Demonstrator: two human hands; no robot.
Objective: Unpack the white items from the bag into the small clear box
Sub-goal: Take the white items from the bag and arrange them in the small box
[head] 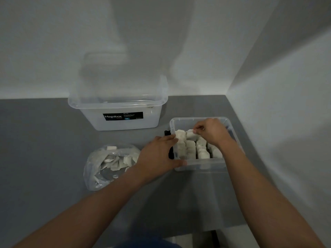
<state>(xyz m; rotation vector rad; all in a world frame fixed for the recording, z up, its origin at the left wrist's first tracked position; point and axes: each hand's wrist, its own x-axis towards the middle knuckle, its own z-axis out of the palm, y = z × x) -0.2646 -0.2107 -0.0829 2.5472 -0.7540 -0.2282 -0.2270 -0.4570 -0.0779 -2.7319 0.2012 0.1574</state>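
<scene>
The right hand (211, 131) pinches one white item (190, 133) and should set it down softly in line with the other white items (189, 149), while the left hand (159, 154) grips the small clear box (200, 166) near the right edge of the bench (44, 140) to stop it sliding, the bag (96, 176) just beside it.

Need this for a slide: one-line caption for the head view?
Right hand pinches a white item inside the small clear box; left hand holds the box's side.
</scene>
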